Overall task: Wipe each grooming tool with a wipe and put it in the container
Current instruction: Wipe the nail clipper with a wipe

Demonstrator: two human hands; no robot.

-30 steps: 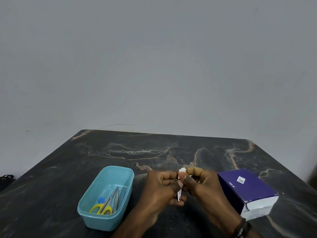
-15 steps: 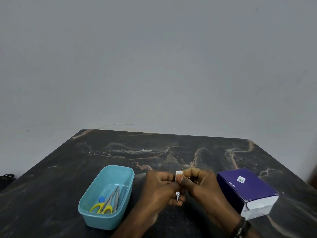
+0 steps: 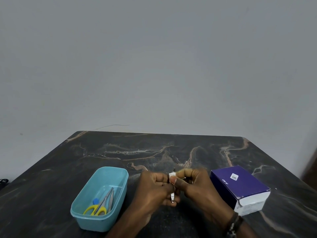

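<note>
Left hand [image 3: 155,188] clamps the metal tool [image 3: 172,198] roughly upright, tip pointing away; right hand [image 3: 197,184] pinches the wipe [image 3: 172,175] on it.

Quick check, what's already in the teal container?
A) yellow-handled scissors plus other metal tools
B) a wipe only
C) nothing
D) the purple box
A: the teal container holds yellow-handled scissors beside slim metal tools, while the purple box sits on the table to the right of the hands.
</note>
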